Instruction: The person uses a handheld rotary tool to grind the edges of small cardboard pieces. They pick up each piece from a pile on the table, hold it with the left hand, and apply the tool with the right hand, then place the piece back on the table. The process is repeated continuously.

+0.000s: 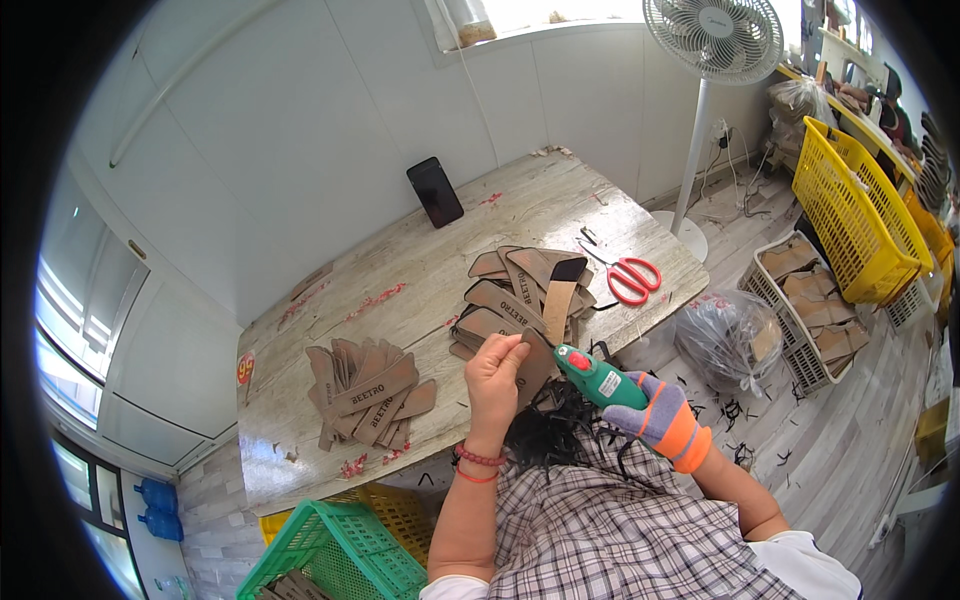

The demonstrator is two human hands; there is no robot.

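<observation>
My bare left hand (493,378), with red bracelets at the wrist, pinches a brown flat strap piece (537,370) over the table's near edge. In a purple and orange glove, my right hand (652,412) is wrapped round a green handheld electric cutter (598,382) with a red button. The cutter's head meets the edge of the strap piece. Just beyond lies a loose pile of similar brown pieces (490,300) with dark printing; a tan, black-ended piece (562,297) rests on it. Another fanned pile (370,390) is to the left. Black trimmings (550,430) cover my lap.
Red-handled scissors (630,280) lie at the right of the wooden table (290,410). A black phone (435,192) leans on the wall. A standing fan (690,150), a clear plastic bag (730,340) and crates (860,220) are at right. A green crate (340,560) stands below left.
</observation>
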